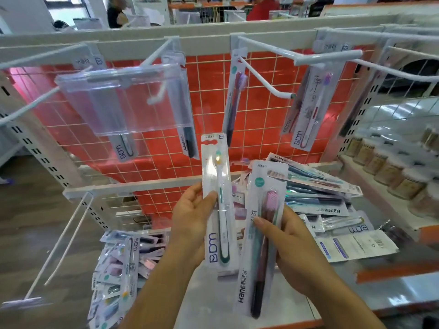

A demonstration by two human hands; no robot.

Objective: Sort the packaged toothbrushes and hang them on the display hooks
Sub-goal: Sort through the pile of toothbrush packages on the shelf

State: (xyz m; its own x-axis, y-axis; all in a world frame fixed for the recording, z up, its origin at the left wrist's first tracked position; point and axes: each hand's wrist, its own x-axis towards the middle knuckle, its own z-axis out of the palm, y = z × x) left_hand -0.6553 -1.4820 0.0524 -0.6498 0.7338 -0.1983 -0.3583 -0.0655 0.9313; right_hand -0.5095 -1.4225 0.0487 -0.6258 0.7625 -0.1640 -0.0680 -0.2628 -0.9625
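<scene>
A BDM pack (218, 200) with a white-and-green toothbrush is pinched upright in the grip of the left hand (190, 219), the thumb pressed on its front and the fingers curled behind it. A Hane pack (260, 236) with a pink-headed brush is held in the grip of the right hand (288, 243), the thumb laid across its front and the fingers wrapped round its far edge; it is tilted slightly, its top toward the grid. The two packs are held just beside each other, apart, above the white surface (273, 302).

A loose pile of packs (325, 198) is spread over the surface to the right of the hands, and a second heap (118, 269) is seen lower left, below the surface edge.

Behind the hands a white wire grid (213, 96) is backed by an orange panel. White display hooks (268, 74) are fixed along its top rail. Hung on them are a BDM pack on the left (126, 148), partly covered by a clear plastic tag holder (123, 100), a Hane pack (190, 143) next to it, a pack with a purple brush (235, 96) in the middle, and a BDM pack on the right (311, 105). A lower hook (59, 241) at left is bare. Jars (389, 172) are lined up on a shelf at far right.
</scene>
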